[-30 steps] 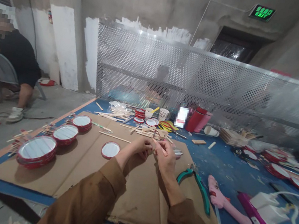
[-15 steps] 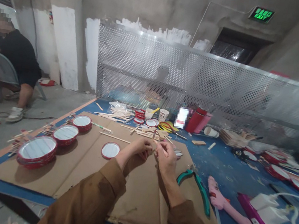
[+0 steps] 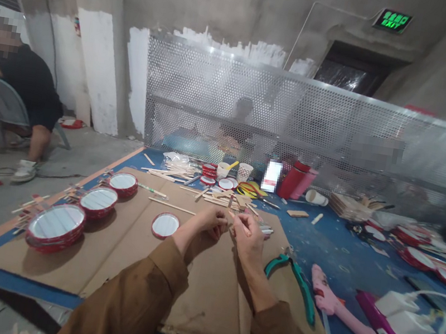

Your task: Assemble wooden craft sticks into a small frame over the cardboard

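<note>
My left hand (image 3: 211,222) and my right hand (image 3: 247,232) are close together above the cardboard sheet (image 3: 123,264). Both have their fingers pinched. Between them a small thin piece, perhaps wood, shows near the fingertips; its shape is too small to make out, and I cannot tell which hand bears it. Left of my left hand a round red-rimmed disc (image 3: 165,225) lies flat on the cardboard. A thin stick (image 3: 172,205) lies behind the disc. Loose wooden sticks (image 3: 224,195) are scattered just beyond my fingers.
Stacked red-rimmed discs (image 3: 56,225) stand at the left. Green-handled pliers (image 3: 301,284), a pink glue gun (image 3: 336,306) and a purple power strip (image 3: 392,329) lie right. Cups, a phone (image 3: 271,176) and a red bottle (image 3: 294,179) stand behind. A person (image 3: 21,78) sits far left.
Both hands keep nearly the same pose. The whole view has shifted very slightly.
</note>
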A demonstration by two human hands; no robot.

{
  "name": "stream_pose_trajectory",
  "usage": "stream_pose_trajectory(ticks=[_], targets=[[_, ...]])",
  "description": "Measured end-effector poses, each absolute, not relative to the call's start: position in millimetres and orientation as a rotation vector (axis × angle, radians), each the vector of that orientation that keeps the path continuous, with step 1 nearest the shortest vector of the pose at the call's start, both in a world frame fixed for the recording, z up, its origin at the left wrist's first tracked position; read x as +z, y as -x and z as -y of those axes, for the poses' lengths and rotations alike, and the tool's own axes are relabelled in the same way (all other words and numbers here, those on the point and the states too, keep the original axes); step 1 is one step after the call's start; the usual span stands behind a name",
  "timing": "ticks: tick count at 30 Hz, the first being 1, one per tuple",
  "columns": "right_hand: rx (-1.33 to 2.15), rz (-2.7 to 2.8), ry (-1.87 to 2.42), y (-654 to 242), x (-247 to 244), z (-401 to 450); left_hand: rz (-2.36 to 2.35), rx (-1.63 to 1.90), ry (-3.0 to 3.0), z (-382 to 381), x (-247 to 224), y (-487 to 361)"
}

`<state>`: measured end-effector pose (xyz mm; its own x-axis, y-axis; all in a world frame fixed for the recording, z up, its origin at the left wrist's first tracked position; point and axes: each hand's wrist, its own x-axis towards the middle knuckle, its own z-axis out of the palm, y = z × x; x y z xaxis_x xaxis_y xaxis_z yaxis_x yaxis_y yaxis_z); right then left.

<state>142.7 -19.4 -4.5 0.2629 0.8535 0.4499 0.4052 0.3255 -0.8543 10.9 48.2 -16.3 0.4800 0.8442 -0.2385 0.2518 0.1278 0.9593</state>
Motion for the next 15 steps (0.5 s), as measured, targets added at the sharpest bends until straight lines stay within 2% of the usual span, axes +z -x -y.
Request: stream_pose_trajectory(ticks=[15], targets=[[0.48,1.282,1.276,-143.9,-6.5,16.7,-1.078,0.552,-1.394,-46.6,-12.8,-11.5]])
